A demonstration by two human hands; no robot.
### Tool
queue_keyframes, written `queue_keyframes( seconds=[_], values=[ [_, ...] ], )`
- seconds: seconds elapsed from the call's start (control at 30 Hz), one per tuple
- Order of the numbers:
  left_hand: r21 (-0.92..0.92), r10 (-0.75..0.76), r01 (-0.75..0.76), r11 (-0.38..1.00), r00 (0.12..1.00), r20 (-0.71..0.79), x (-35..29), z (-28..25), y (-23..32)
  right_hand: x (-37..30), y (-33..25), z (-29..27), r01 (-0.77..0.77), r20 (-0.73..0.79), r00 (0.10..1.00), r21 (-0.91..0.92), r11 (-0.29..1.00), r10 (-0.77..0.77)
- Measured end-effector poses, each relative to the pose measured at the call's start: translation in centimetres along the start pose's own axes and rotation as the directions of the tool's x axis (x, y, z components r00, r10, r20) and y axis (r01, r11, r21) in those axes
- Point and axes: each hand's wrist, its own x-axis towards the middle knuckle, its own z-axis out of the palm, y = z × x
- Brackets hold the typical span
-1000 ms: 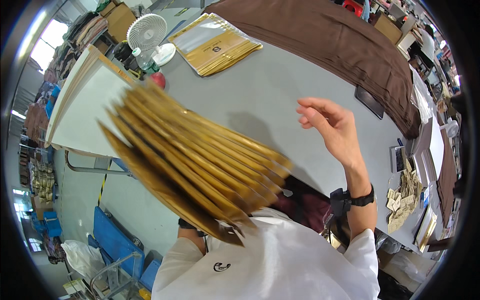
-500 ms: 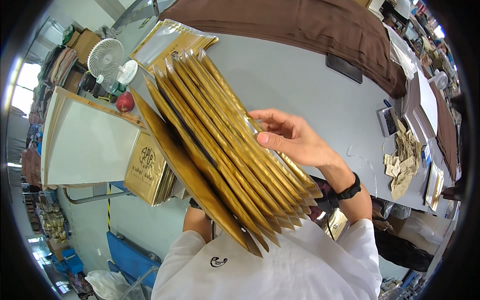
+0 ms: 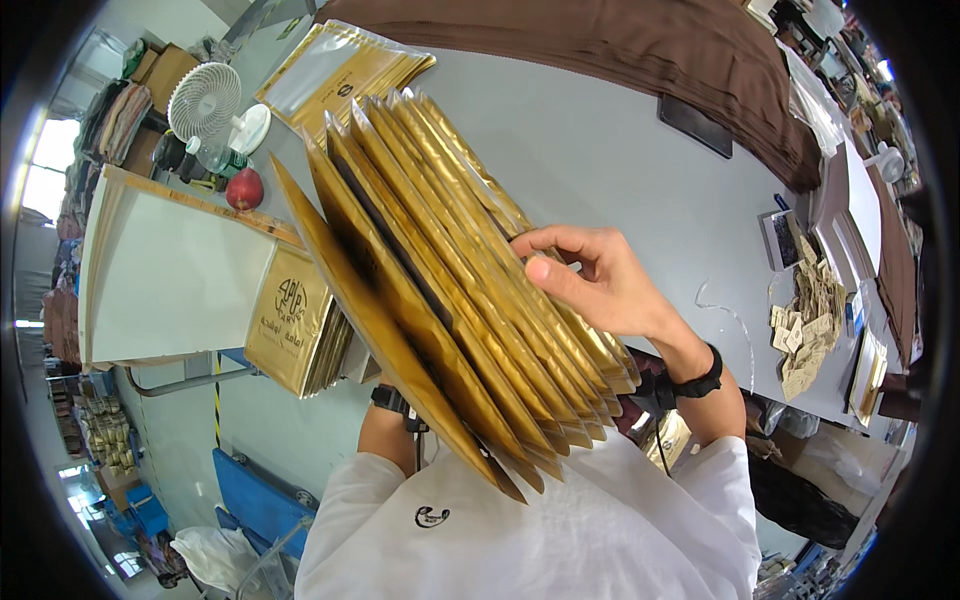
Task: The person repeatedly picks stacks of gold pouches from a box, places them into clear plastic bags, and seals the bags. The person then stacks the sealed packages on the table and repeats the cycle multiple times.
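A thick fanned bundle of shiny gold packets [image 3: 470,300] with clear edges stands tilted in front of my chest. My right hand [image 3: 612,282] is at the bundle's right side, its thumb and index finger bent closely together on the packet edges. A dark strip shows between two packets toward the left of the bundle. My left hand is hidden behind the packets; only its forearm and a black wristband [image 3: 392,402] show below them. A black band [image 3: 700,372] is also round my right wrist.
Flat gold packets [image 3: 345,85] lie on the grey table [image 3: 590,130], below brown cloth [image 3: 560,35]. More gold packets [image 3: 285,335] stand by a white board [image 3: 180,270]. A fan [image 3: 205,100], red fruit [image 3: 244,190], black tablet-like slab [image 3: 695,125] and tags [image 3: 805,320] are around.
The thumb and index finger of my right hand have shifted slightly and sit closer together on the packet edges. The bundle has turned a little, and more of my left wristband shows.
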Motion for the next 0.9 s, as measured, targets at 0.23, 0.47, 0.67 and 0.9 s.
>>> queue_keyframes(
  seconds=[0.23,0.47,0.67,0.9],
  values=[
    [0.010,-0.017,0.017,1.000,1.000,0.021,0.9,0.2,0.0,-0.1,-1.0,0.3,-0.003,0.004,1.000,0.053,0.999,0.002],
    [0.017,-0.028,0.027,0.999,0.999,0.046,2.0,0.5,0.1,0.1,-0.8,0.6,0.134,0.030,0.991,-0.126,0.983,-0.131],
    [0.030,-0.039,0.038,0.999,0.998,0.051,1.8,0.1,0.5,-0.4,-2.6,0.5,0.056,0.064,0.997,-0.217,0.975,-0.043],
    [0.045,-0.052,0.049,0.998,0.997,0.056,0.5,-0.9,0.9,0.3,-1.7,1.1,0.162,0.135,0.983,-0.286,0.945,-0.127]
  ],
)
